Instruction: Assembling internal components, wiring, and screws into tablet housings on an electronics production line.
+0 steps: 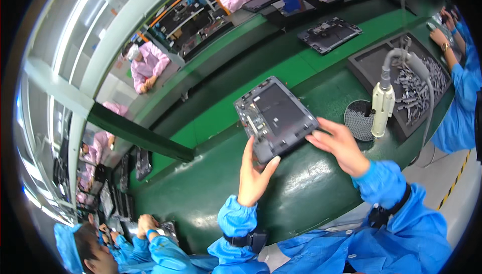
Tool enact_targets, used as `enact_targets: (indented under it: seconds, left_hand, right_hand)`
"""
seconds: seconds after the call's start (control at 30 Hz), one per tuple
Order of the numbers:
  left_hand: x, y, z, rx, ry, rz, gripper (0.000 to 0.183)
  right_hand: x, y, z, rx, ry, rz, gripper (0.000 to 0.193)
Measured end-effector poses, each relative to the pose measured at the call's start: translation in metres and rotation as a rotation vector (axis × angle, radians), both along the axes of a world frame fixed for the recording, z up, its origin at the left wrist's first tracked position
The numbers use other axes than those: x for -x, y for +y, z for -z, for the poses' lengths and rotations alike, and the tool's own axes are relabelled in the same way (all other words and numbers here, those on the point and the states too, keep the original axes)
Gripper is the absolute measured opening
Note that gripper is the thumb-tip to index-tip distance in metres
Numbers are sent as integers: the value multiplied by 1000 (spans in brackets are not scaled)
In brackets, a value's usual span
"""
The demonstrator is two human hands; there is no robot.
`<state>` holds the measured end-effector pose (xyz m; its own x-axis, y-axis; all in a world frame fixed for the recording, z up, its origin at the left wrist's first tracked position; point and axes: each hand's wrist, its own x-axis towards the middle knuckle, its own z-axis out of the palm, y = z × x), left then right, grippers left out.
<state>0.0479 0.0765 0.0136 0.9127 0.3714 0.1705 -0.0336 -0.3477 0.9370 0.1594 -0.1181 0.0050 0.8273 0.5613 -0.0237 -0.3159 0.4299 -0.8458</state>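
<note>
A dark grey laptop chassis (275,116), its inner side facing up, is held tilted above the green workbench. My left hand (253,176) grips its near left corner, thumb on the near edge and fingers along the side. At the near right corner, my right hand (341,146) pinches the chassis between thumb and fingers. Small fittings and a light strip show along its left part. To the right of my right hand, a pale electric screwdriver (383,108) hangs from a cable, beside a round perforated dish (359,119).
A black tray (361,63) of small grey metal parts lies at the right. Another chassis (330,35) rests on the green belt (211,123) beyond. A green post (140,131) crosses at left. Co-workers in blue sit on both sides; others in pink work across the line.
</note>
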Motion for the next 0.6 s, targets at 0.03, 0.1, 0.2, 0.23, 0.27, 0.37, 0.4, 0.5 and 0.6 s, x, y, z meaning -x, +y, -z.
enact_targets:
  seconds: [0.03, 0.1, 0.2, 0.23, 0.27, 0.37, 0.4, 0.5, 0.6]
  left_hand:
    - [-6, 17, 7, -306, 55, -47, 77]
    - [-41, 19, 13, -697, -44, -155, 63]
    - [-89, 50, 43, -956, -228, -331, 44]
    - [-99, 65, 46, -928, -176, -322, 41]
    - [-100, 84, 46, -898, -112, -324, 37]
    - [-114, 110, 52, -953, -186, -413, 33]
    - [-126, 112, 51, -972, -191, -435, 32]
    - [-137, 141, 51, -984, -163, -545, 34]
    - [-134, 139, 54, -978, -126, -663, 39]
  right_hand:
    - [-9, 19, -3, -16, -28, -41, 48]
    - [-38, 39, -8, 18, -67, -49, 46]
    - [-54, 67, -5, 152, -178, -151, 48]
    - [-43, 71, -6, 160, -257, -103, 50]
    - [-18, 70, -9, 172, -334, -70, 52]
    - [28, -4, -35, 251, -1054, 403, 37]
    - [27, -31, -35, 241, -1186, 693, 27]
    - [12, -81, -20, 417, -1207, 1174, 53]
    - [-7, -88, -32, 228, -648, 549, 71]
